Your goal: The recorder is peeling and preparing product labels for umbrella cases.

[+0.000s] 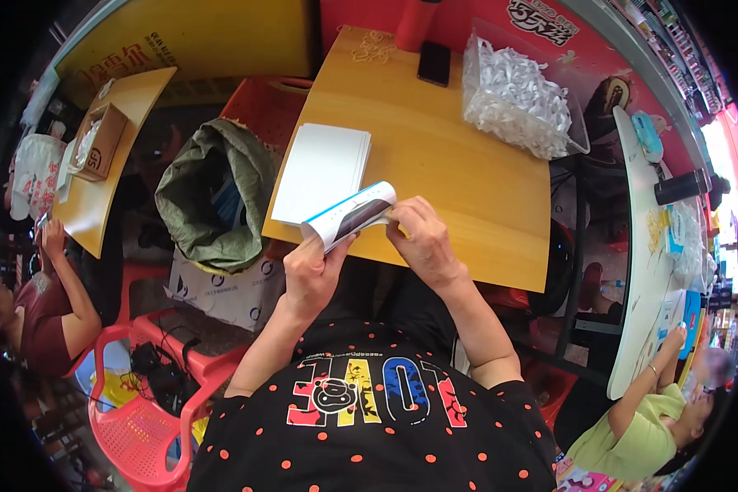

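In front of my chest I hold a curled printed sheet [351, 215], white with a blue edge and a dark band. My left hand [312, 271] is closed on its left, lower end, thumb toward the inside of the curl. The bent fingers of my right hand [422, 239] pinch its right end, where a white edge shows between them. Just beyond the sheet, a stack of white paper [324, 168] lies on the left part of the yellow wooden table [435, 164].
A clear bin of white strips [521, 94] stands at the table's far right, beside a dark phone [434, 64]. Left of the table are an open green sack [213, 197] and a red plastic chair [143, 418]. Other people sit at tables on both sides.
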Demonstrator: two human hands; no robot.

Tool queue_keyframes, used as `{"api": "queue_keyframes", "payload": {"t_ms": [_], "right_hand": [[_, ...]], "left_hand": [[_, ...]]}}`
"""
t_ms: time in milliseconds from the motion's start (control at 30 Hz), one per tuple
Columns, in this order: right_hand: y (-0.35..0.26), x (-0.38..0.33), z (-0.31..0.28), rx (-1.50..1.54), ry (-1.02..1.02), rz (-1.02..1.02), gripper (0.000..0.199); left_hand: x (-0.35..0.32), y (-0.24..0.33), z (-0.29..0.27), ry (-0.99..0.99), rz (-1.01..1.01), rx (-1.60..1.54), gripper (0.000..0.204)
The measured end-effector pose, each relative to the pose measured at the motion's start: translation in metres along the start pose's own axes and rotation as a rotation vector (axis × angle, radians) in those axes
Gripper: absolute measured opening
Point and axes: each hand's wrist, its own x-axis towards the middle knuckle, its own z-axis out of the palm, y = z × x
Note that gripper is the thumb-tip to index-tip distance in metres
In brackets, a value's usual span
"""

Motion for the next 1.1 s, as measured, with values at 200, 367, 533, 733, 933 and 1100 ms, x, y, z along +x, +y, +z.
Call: {"api": "queue_keyframes", "payload": {"t_ms": [200, 367, 533, 733, 933, 1100], "right_hand": [[0.001, 0.002, -0.023, 0.308, -0.139, 0.517, 0.012], [0.011, 0.008, -0.031, 0.424, -0.253, 0.68, 0.017], [0.016, 0.011, -0.028, 0.475, -0.384, 0.708, 0.017], [0.021, 0.008, -0.021, 0.557, -0.444, 0.751, 0.015], [0.014, 0.008, -0.012, 0.527, -0.454, 0.761, 0.015], [0.018, 0.001, -0.008, 0.48, -0.4, 0.743, 0.014]], "left_hand": [[-0.002, -0.01, -0.008, -0.021, 0.078, 0.09, 0.016], [0.001, -0.012, -0.011, -0.062, 0.148, 0.107, 0.019], [0.002, -0.015, -0.011, -0.072, 0.17, 0.092, 0.021], [0.0, -0.02, -0.013, -0.118, 0.183, 0.069, 0.023], [-0.001, -0.025, -0.012, -0.134, 0.163, 0.074, 0.023], [-0.001, -0.025, -0.014, -0.142, 0.194, 0.115, 0.023]]}}
